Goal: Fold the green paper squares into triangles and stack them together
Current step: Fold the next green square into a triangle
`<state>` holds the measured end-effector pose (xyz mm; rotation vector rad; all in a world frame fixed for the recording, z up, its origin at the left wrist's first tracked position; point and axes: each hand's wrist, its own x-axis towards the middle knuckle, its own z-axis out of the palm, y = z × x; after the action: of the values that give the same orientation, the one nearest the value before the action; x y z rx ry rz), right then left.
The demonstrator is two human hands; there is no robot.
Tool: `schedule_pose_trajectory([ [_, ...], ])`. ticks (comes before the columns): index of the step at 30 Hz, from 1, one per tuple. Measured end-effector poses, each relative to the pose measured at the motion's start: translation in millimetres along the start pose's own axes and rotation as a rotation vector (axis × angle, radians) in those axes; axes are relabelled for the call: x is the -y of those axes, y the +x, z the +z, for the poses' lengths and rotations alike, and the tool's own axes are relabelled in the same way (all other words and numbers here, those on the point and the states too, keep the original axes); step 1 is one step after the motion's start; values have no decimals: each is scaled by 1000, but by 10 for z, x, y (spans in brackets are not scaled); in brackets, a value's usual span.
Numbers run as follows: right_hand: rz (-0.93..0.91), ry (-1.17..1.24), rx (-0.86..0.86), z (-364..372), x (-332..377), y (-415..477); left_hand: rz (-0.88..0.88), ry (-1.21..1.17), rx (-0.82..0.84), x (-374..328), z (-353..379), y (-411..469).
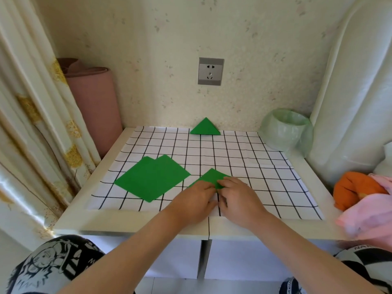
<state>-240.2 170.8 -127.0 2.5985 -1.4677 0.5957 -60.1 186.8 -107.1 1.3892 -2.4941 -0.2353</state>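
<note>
We are working on a green paper piece (212, 176) that is lying on the checked sheet (254, 162), near the front edge and a little right of the middle. Its far corner is pointing towards the wall, and its near part is sitting under our fingers. Our left hand (196, 199) and right hand (238, 197) are meeting side by side over it, the fingers of both bending down onto the paper. We cannot tell whether they are pinching it or only pressing it flat.

Just left of it, a small stack of unfolded green squares (151, 177) is lying flat, with the sheets slightly offset. A finished green triangle (205, 127) is lying well apart at the back edge, by the wall.

The sheet is covering a white table (70, 221). A bin lined with a pale green bag (285, 132) is standing at the back right, and a pink roll (94, 105) is leaning at the left.
</note>
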Motion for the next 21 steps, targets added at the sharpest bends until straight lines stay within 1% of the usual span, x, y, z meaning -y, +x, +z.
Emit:
schedule_pose_trajectory([
  [4, -16, 29, 6, -3, -1, -53, 6, 56, -71, 7, 97, 43],
  [9, 11, 13, 26, -14, -46, -101, 35, 169, -80, 4, 129, 54],
  [13, 79, -32, 18, -90, -156, -154, 8, 238, 2, -38, 122, 103],
  [16, 139, -101, 15, -149, -239, -196, 28, 315, 39, -77, 93, 156],
  [19, 212, -162, 86, -190, -313, -232, 47, 323, 37, -94, 74, 189],
  [21, 255, -158, 98, -229, -355, -240, 40, 316, 42, -104, 58, 199],
])
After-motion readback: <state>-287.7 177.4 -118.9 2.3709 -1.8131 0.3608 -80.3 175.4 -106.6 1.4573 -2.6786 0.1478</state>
